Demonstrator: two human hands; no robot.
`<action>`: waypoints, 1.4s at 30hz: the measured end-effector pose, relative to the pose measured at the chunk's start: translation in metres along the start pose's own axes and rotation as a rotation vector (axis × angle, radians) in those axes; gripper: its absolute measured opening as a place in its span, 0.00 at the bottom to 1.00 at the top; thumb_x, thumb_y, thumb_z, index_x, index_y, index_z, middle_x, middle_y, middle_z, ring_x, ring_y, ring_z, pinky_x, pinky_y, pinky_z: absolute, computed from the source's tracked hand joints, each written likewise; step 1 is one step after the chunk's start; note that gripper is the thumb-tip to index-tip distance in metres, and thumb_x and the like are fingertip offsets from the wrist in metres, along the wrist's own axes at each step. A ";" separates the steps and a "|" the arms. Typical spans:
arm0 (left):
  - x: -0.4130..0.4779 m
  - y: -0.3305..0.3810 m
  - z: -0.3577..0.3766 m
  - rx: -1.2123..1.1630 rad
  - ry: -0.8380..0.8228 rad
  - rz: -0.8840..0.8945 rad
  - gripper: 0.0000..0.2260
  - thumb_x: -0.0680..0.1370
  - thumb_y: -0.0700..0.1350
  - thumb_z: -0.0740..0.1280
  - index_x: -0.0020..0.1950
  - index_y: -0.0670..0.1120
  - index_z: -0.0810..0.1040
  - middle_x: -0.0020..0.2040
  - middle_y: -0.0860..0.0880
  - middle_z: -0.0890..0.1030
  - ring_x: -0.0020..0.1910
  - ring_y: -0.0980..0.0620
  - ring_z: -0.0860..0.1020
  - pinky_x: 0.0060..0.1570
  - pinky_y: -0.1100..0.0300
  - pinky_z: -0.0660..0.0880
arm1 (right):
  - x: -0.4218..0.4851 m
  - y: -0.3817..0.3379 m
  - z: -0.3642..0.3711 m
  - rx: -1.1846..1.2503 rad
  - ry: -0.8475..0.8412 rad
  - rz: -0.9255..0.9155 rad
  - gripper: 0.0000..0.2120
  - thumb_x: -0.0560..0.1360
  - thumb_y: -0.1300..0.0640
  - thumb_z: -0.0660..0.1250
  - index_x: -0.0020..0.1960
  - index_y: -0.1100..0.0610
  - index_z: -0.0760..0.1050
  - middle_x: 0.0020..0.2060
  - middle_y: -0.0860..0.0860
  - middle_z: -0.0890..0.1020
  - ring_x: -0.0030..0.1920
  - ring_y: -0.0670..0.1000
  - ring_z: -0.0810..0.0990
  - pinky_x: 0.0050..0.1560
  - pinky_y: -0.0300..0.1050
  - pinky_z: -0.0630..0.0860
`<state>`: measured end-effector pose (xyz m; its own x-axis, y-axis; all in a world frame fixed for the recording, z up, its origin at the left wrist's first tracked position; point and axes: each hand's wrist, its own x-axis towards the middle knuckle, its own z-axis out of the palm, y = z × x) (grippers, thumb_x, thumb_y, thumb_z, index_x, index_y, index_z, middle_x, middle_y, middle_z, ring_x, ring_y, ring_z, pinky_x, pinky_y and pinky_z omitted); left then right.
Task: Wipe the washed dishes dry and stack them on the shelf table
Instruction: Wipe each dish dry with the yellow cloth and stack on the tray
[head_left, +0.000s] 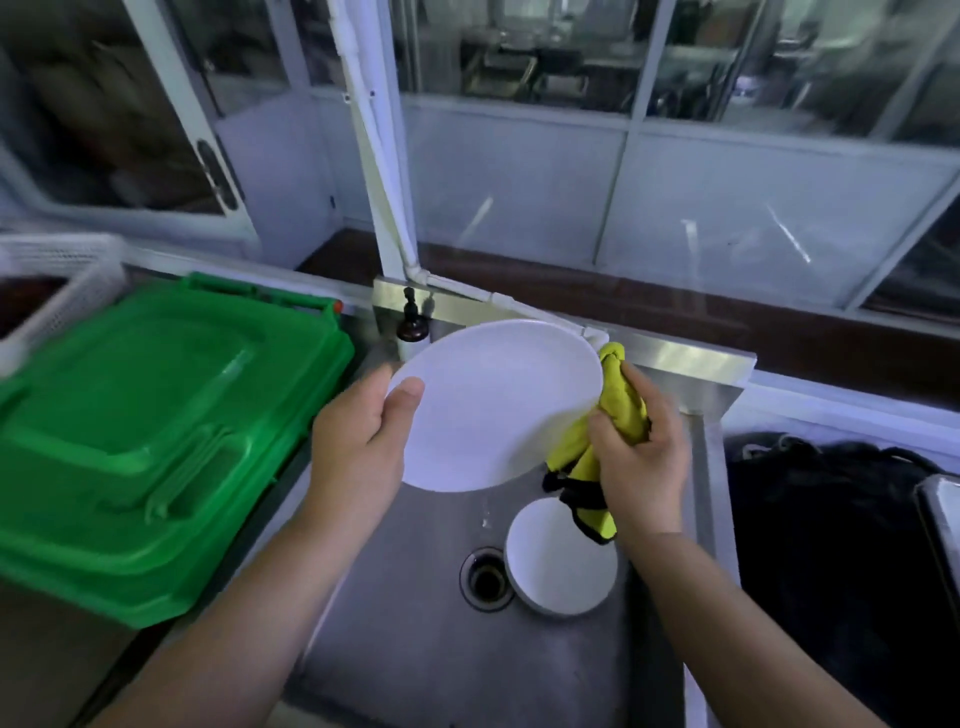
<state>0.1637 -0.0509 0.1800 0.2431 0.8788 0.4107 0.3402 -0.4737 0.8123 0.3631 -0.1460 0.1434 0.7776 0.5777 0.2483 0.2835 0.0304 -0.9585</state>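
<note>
1. Sink (415, 597): steel basin that serves as the work station. Holding the dishes over it lets drips fall into it, in my judgement.
2. Green bin (156, 415): stands just left of the sink with its lid closed and plays no part in the work.
3. Large plate (493, 405): white, held tilted above the back half of the sink. Its face is turned toward the person, presumably so that face and rim can both be wiped.
4. Left hand (358, 441): above the sink's left side, it grips the plate's left rim. The thumb curls over the face, and the other fingers are hidden behind.
5. Right hand (644, 467): above the sink's right side, with fingers curled round the bunched cloth, pressing it to the plate's right rim.
6. Small dish (561, 561): white, lying on the sink floor just right of the drain (485, 579). It is judged to be awaiting wiping.
7. Cloth (618, 410): yellow with dark trim. Its loose tail hangs toward the sink floor.
8. The shelf table is not in view, so stacking cannot be assessed.
</note>
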 end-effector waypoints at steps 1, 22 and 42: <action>0.001 0.011 -0.005 -0.008 0.009 0.038 0.23 0.75 0.59 0.56 0.41 0.37 0.72 0.34 0.39 0.75 0.34 0.45 0.72 0.36 0.49 0.68 | 0.000 -0.009 -0.002 0.035 0.010 -0.008 0.24 0.73 0.65 0.68 0.61 0.41 0.74 0.52 0.44 0.78 0.51 0.36 0.76 0.54 0.32 0.72; 0.032 0.098 -0.075 -0.217 0.231 0.183 0.19 0.80 0.49 0.62 0.32 0.46 0.60 0.28 0.53 0.63 0.29 0.56 0.60 0.31 0.57 0.59 | -0.003 -0.145 -0.002 -0.101 0.269 -0.458 0.23 0.71 0.65 0.69 0.64 0.49 0.76 0.50 0.47 0.74 0.50 0.43 0.74 0.54 0.28 0.66; 0.038 0.121 -0.122 -0.461 0.203 0.030 0.21 0.80 0.50 0.61 0.33 0.40 0.62 0.29 0.47 0.64 0.30 0.52 0.63 0.34 0.55 0.61 | -0.010 -0.222 0.067 -0.461 0.339 -0.995 0.18 0.76 0.57 0.62 0.65 0.54 0.77 0.59 0.59 0.76 0.49 0.61 0.78 0.43 0.51 0.78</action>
<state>0.1036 -0.0677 0.3443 0.0493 0.8803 0.4718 -0.1118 -0.4645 0.8785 0.2550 -0.1038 0.3446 0.1852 0.2141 0.9591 0.9815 0.0081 -0.1913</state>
